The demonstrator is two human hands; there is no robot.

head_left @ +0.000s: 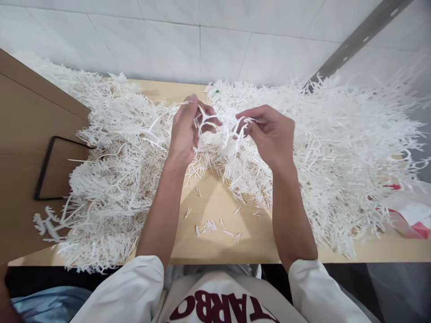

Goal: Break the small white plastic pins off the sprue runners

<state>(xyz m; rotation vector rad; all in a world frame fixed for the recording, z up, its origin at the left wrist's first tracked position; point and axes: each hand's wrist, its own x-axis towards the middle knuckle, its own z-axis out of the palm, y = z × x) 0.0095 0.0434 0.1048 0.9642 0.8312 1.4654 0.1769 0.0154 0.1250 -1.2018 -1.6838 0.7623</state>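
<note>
My left hand (188, 125) is closed on a white branched plastic sprig (204, 117), its thin forks showing between thumb and fingers. Across a small gap, my right hand (269, 130) pinches another white branched piece (239, 128) between thumb and fingertips. Whether the two pieces join cannot be made out. Both hands hover above the table, between a left pile of white sprigs (114, 179) and a larger right pile (330, 166). Several small loose white bits (210, 225) lie on the wooden tabletop (222, 251) in front of me.
A brown wooden panel (30, 157) with a black metal loop (43, 168) stands at the left. White tiles (168, 40) cover the wall behind, with a slotted metal post (357, 38) at right. A clear and red plastic bag (411, 215) lies at the right edge.
</note>
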